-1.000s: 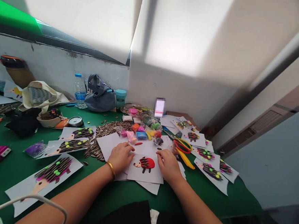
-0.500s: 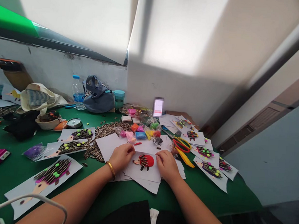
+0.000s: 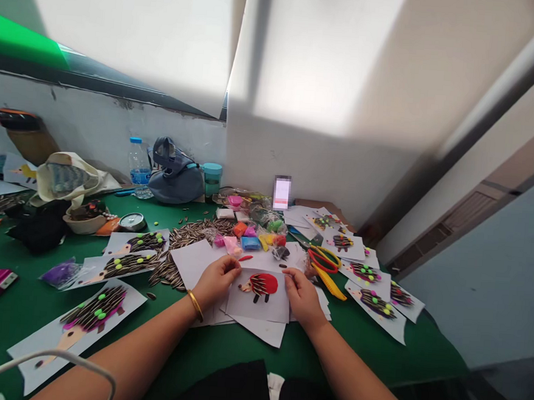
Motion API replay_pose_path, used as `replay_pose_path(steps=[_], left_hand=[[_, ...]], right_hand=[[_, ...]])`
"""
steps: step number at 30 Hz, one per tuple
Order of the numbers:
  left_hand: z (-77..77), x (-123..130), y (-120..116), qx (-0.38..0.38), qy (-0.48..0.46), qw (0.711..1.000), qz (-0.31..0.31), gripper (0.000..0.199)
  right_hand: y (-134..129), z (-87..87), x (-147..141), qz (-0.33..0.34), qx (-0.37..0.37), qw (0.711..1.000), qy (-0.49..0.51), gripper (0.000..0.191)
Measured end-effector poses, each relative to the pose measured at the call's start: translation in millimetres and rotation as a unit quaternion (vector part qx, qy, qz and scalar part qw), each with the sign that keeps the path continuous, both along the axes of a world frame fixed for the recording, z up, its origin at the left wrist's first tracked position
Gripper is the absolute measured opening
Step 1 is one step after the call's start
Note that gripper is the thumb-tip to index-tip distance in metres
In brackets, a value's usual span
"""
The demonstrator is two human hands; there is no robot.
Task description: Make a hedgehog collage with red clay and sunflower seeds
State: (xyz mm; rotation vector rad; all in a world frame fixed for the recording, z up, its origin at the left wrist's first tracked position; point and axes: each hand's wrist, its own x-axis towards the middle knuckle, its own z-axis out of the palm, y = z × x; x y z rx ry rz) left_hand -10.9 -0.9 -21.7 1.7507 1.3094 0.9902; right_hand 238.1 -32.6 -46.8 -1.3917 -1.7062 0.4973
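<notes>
A white card [image 3: 241, 308] bears a red clay hedgehog [image 3: 269, 284] with several seeds on its front part and two dark legs. My left hand [image 3: 218, 280] pinches the card's upper left corner. At the upper right corner, my right hand [image 3: 303, 294] has its fingers closed on the card's edge. Loose white sheets [image 3: 267, 334] lie beneath. Behind the card are a thin red clay piece [image 3: 245, 258] and a single seed [image 3: 283, 266].
Sunflower seeds [image 3: 195, 234] are heaped at the left, beside bagged coloured clay [image 3: 251, 242]. Scissors [image 3: 324, 259] and a yellow tool [image 3: 329, 282] lie at the right. Hedgehog cards [image 3: 127, 300] flank both sides. A phone [image 3: 282, 192] stands at the back.
The card has shifted slightly to the right and looks raised and straighter between my hands. My right hand has moved a little to the right with it.
</notes>
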Motion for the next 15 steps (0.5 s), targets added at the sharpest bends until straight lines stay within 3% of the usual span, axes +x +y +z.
replay_pose_path(steps=[15], left_hand=[[-2.7,-2.7,2.0,0.026,0.008,1.0,0.003,0.011]], right_hand=[[1.6,-4.1,1.7,-0.012,0.028,0.999,0.016,0.033]])
